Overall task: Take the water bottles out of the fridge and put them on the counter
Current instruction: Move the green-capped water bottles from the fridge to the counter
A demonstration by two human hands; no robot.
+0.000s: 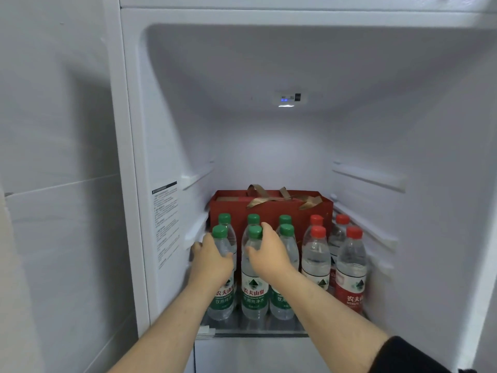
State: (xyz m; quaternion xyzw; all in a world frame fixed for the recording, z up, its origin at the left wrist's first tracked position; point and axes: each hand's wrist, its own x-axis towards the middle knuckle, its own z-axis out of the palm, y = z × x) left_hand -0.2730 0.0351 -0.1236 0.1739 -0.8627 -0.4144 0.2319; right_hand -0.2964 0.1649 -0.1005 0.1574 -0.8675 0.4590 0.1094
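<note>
Left hand (212, 261) wraps front-left green-cap bottle (224, 294) at shoulder; right hand (269, 254) wraps front-middle green-cap bottle (254, 292) near cap. Both upright on fridge shelf (255, 329), dead ahead, axis vertical: lift clear, then withdraw.

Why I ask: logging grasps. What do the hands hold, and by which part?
Left hand grips the front-left green-capped bottle at its shoulder; right hand curls round the front-middle green-capped bottle just below the cap.

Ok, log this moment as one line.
stage: pickup in fridge | left grip: holds front-left green-cap bottle | right grip: wraps front-middle green-cap bottle | red-cap bottles: untouched, upright | counter: not in view
</note>
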